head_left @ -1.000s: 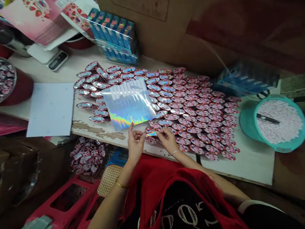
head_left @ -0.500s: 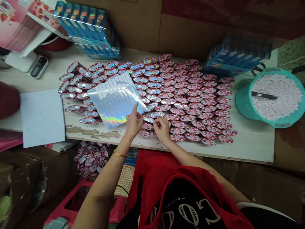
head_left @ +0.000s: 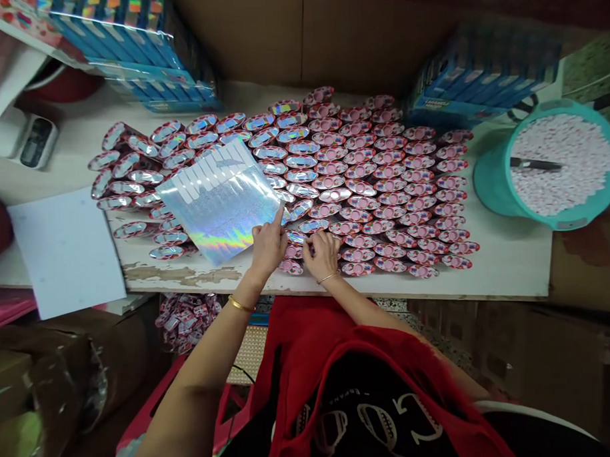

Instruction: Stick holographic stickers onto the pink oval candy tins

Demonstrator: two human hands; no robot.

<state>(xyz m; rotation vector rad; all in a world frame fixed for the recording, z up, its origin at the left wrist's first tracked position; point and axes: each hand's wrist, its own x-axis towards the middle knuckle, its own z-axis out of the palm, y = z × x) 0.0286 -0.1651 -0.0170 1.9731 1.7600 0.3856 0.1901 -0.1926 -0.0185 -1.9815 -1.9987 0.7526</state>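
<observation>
Several small oval boxes (head_left: pixel 383 186) with pink or shiny tops lie in rows on the white table (head_left: pixel 506 261). A holographic sticker sheet (head_left: pixel 219 201) rests on the left rows. My left hand (head_left: pixel 266 246) is at the sheet's lower right corner, forefinger stretched up, the other fingers curled at an oval box (head_left: pixel 296 237) in the front row. My right hand (head_left: pixel 322 253) is closed in a pinch on the same box, right beside the left hand.
A teal tub (head_left: pixel 488 182) of small pale pieces with a dark tool in it stands at the right. Blue packs (head_left: pixel 143 41) lie at the back left, more blue boxes (head_left: pixel 480 76) at the back right. A white sheet (head_left: pixel 65 250) and a scale (head_left: pixel 32 141) lie left.
The view has tilted and shifted; both hands have moved forward from the table edge onto the front row of boxes, the left forefinger now at the sheet's corner.
</observation>
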